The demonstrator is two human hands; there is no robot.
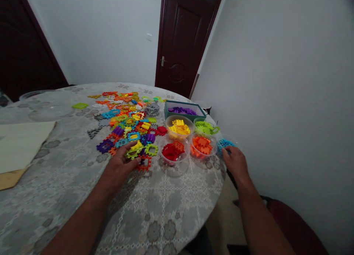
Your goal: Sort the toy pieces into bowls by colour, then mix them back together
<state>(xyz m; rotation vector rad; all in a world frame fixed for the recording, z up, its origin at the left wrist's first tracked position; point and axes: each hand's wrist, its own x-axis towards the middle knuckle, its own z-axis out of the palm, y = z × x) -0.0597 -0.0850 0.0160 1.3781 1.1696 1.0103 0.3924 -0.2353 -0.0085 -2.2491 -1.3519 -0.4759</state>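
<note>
Your right hand (235, 162) half-hides the clear bowl (235, 141) of blue pieces (224, 143), its grip unreadable, while your left hand's fingers (128, 145) stand parted at toothed plastic frames (151, 150).

Table (177, 196) with plastic pieces (118, 131) and two hands: parts concealed, cropped or indistinct.
Right hand (237, 162): fingertips lost in the bowl (233, 141) of blue pieces, contents of grip undetermined; left hand (121, 159): grip on the pieces beneath likewise unclear; both forearms cut by bottom edge; heaped pieces overlapping, lower ones covered, far ones too small to make out; box (197, 117), front partly behind bowls, floor under purple pieces unseen; table, trimmed at left and bottom; white sheet (24, 144), cut by left edge, grey mark illegible; far door (185, 44), top cropped, foot behind table; left door (19, 37), cropped above and left; dark red chair (295, 221), cropped below.
</note>
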